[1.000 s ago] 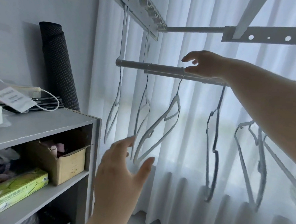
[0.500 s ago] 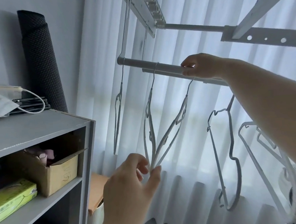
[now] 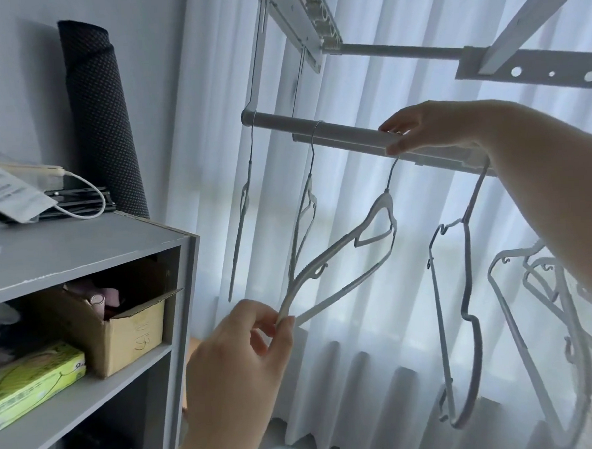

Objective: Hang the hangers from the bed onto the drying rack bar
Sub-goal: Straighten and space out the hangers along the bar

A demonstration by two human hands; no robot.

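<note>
A grey drying rack bar (image 3: pixel 344 132) runs across the upper middle, with several pale hangers on it. My left hand (image 3: pixel 246 357) pinches the lower end of a white hanger (image 3: pixel 340 253), which hangs tilted from the bar. My right hand (image 3: pixel 420 128) rests on the bar, fingers curled at that hanger's hook. Two thin hangers (image 3: pixel 244 213) hang edge-on further left. More hangers (image 3: pixel 464 318) dangle to the right, partly behind my right forearm.
A grey shelf unit (image 3: pixel 83 242) stands at left with a cardboard box (image 3: pixel 129 332), a green box (image 3: pixel 31 379), a rolled dark mat (image 3: pixel 100 107) and a cable. White curtains (image 3: pixel 381 374) hang behind the rack. A perforated rack arm (image 3: pixel 537 71) crosses above right.
My left hand rose and closed its fingers on the white hanger's lower end, swinging it out at a tilt. My right hand stayed on the bar.
</note>
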